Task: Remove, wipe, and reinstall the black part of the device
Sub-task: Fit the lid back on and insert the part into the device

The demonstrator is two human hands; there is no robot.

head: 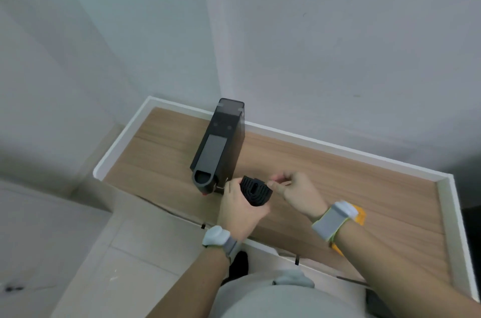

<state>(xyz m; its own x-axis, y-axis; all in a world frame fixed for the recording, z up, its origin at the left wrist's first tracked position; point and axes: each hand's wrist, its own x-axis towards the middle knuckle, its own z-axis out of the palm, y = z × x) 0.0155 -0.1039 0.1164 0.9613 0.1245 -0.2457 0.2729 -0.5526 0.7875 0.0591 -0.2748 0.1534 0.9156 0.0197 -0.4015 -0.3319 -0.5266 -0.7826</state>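
A dark, tall coffee-maker-like device [221, 143] stands at the back left of the wooden table [364, 198], its spout end facing me. Just in front of it, the black part [255, 191], a grooved drip-tray piece, is held above the table, apart from the device. My left hand [239, 209] grips it from below and the left. My right hand [294, 194] pinches its upper right edge with thumb and fingers. Whether a cloth is in either hand I cannot make out.
The table has a raised white rim [338, 147] along the back and right and sits in a corner of grey walls. Tiled floor [117, 252] lies to the left. Both wrists wear grey bands; an orange item [360, 216] lies beneath my right wrist.
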